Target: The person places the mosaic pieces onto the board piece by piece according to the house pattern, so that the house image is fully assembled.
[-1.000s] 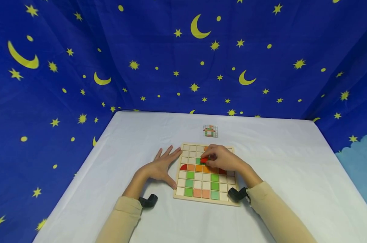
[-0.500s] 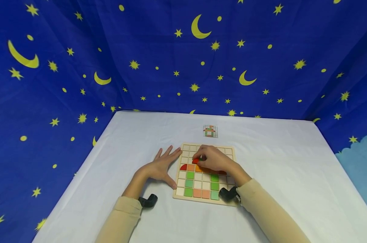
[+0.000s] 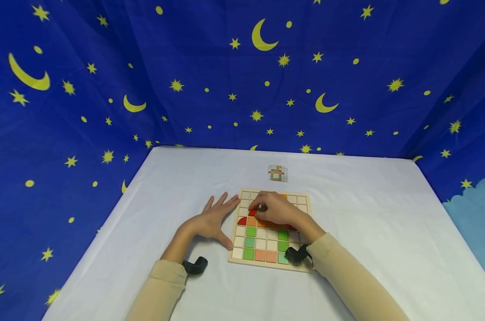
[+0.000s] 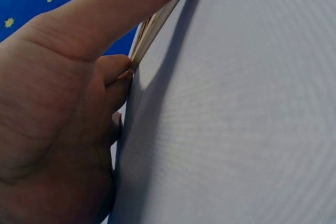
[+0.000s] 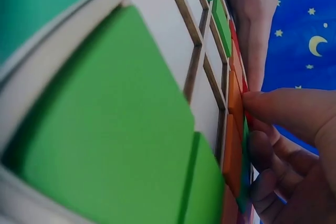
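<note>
My right hand [image 3: 278,208] pinches a red quarter-round tile [image 3: 252,213] between thumb and fingers, over the third row from the back of a wooden grid board [image 3: 266,265]. In the right wrist view the thumb presses close to that red tile [image 5: 248,114], partly hidden by the fingers. My left hand [image 3: 211,221] lies spread at the board's left side, with thumb and fingertips at its edge [image 4: 152,32]. Another red quarter-round tile [image 3: 242,221] sits in the row below, beside a salmon square tile [image 3: 252,221]. The right hand covers several tiles there.
Green square tiles [image 3: 251,231] and salmon square tiles [image 3: 260,255] fill some lower cells; other cells show pale. A small pattern card [image 3: 277,173] lies beyond the board on the white-covered table [image 3: 367,200]. A blue curtain [image 3: 210,67] with moons and stars stands behind.
My right hand has moved left across the board with the red tile, from the middle columns to the second column. The left hand has stayed in place.
</note>
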Demonstrator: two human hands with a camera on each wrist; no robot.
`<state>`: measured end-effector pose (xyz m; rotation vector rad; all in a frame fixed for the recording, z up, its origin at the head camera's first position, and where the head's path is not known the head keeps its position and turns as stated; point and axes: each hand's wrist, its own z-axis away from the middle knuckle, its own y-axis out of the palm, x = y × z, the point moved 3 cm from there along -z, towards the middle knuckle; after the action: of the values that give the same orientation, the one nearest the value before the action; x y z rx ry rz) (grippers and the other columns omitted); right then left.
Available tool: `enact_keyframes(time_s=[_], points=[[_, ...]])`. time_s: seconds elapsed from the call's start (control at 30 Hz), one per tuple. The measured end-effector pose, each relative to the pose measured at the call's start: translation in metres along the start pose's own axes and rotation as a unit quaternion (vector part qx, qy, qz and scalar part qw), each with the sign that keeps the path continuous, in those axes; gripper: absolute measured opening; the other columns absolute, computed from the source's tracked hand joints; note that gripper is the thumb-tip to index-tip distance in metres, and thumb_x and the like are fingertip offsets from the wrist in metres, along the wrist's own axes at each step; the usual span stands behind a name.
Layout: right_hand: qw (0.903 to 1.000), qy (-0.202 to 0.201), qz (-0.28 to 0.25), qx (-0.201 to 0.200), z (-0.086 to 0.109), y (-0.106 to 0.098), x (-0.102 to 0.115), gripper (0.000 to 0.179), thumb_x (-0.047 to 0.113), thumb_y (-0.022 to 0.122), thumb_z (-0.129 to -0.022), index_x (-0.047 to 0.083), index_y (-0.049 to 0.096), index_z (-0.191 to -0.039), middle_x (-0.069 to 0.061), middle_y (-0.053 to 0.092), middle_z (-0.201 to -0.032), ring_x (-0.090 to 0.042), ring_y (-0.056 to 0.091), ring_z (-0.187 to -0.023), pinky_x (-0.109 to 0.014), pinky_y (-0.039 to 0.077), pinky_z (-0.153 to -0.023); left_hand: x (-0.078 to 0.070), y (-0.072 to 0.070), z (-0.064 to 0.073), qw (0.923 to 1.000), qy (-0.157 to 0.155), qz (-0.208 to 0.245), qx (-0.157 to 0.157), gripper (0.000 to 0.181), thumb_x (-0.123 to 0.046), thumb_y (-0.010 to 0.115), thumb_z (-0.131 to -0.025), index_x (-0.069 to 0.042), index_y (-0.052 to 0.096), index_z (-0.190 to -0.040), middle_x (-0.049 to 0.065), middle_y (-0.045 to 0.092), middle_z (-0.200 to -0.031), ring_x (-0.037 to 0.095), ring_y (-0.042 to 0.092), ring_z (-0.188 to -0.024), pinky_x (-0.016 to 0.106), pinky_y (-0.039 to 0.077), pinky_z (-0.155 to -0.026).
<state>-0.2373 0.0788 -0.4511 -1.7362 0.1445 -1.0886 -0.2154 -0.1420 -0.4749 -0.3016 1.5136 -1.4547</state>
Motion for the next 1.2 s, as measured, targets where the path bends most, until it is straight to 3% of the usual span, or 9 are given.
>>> enact_keyframes(time_s=[0.53,0.73,0.9,1.07,1.2], points=[[0.9999,0.0,-0.005,-0.01,0.002,-0.003,-0.004,0.017,0.017,0.07,-0.088,0.015,0.076,-0.104,0.005,0.064,-0.1,-0.011,0.059,-0.091,-0.029,0.05,-0.082,0.0,-0.002,-0.001,1.0,0.001,0.001,-0.001,0.14,-0.075,0.078,-0.046,-0.02,0.011,-0.156,-0.007,0.003,-0.16,0.023,-0.01,-0.145,0.049,-0.012,-0.113],[0.9995,0.014,-0.011,-0.026,0.009,-0.006,-0.006,0.027,0.019,0.067,-0.09,0.012,0.071,-0.116,0.007,0.062,-0.098,-0.008,0.057,-0.084,-0.028,0.05,-0.075,-0.001,-0.002,-0.001,0.9999,0.011,0.003,-0.009,0.139,-0.074,0.079,-0.047,-0.018,0.013,-0.156,-0.003,0.005,-0.161,0.025,-0.008,-0.145,0.051,-0.011,-0.113],[0.9978,0.033,-0.03,-0.05,0.029,-0.015,-0.007,0.033,0.021,0.064,-0.092,0.011,0.065,-0.124,0.01,0.06,-0.094,-0.009,0.055,-0.08,-0.029,0.05,-0.071,0.0,0.001,0.001,0.9997,0.01,0.003,-0.023,0.138,-0.076,0.077,-0.046,-0.019,0.015,-0.156,-0.005,0.008,-0.16,0.023,-0.006,-0.145,0.048,-0.01,-0.113],[0.9964,0.048,-0.009,-0.069,0.059,-0.029,-0.009,0.035,0.024,0.065,-0.092,0.011,0.064,-0.124,0.007,0.061,-0.096,-0.01,0.055,-0.078,-0.028,0.051,-0.066,0.003,0.004,0.006,0.9994,0.006,0.008,-0.032,0.138,-0.077,0.077,-0.046,-0.019,0.016,-0.156,-0.006,0.01,-0.16,0.021,-0.005,-0.145,0.045,-0.009,-0.114],[0.9922,0.088,0.021,-0.086,0.087,-0.042,-0.015,0.048,0.03,0.066,-0.091,0.013,0.056,-0.134,0.005,0.063,-0.101,-0.01,0.056,-0.08,-0.03,0.049,-0.065,0.003,0.004,0.014,0.9986,0.011,0.029,-0.043,0.133,-0.073,0.079,-0.049,-0.019,0.019,-0.155,-0.006,0.013,-0.16,0.021,-0.002,-0.146,0.045,-0.007,-0.115]])
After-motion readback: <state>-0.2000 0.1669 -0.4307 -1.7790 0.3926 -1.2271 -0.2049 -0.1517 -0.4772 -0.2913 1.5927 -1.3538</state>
